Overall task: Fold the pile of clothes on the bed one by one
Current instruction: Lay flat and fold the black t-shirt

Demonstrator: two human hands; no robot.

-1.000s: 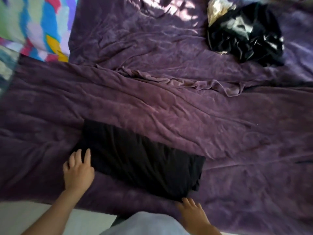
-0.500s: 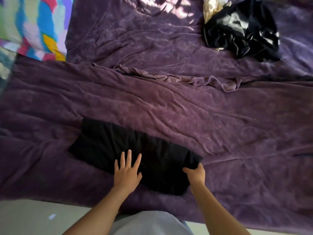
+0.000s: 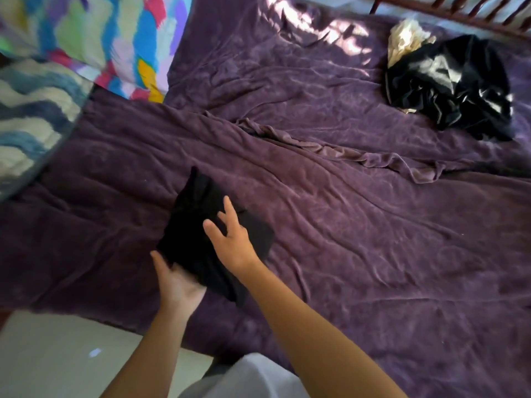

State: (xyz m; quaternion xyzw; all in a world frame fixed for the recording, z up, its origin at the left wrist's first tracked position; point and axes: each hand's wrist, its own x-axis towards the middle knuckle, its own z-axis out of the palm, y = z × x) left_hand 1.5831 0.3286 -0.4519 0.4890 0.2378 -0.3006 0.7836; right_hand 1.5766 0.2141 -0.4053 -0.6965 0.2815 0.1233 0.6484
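one black garment (image 3: 195, 214) looks close to finished: it sits as a small, thick bundle near the near edge of the bed (image 3: 344, 225), left of the middle, no longer spread out. the left hand (image 3: 178, 280) is at the bundle's near end, palm turned up, with the thumb beside the cloth. its fingers are tucked under the fabric and hidden, so i cannot tell whether they clamp the cloth or only support it from below. the right hand (image 3: 230, 239) lies on top of the bundle with its fingers straight and spread, pressing down and gripping nothing. my guess is that this is the last tidy-up or a lift to set the piece aside.

plenty is left. the pile of clothes (image 3: 448, 84) lies crumpled near the far right corner of the bed, well apart from both hands. it is mostly shiny black cloth with a cream piece (image 3: 405, 38) at its far side. how many items it holds cannot be counted. no finished stack shows anywhere on the bed. a bright patterned blanket (image 3: 115, 38) covers the far left corner.
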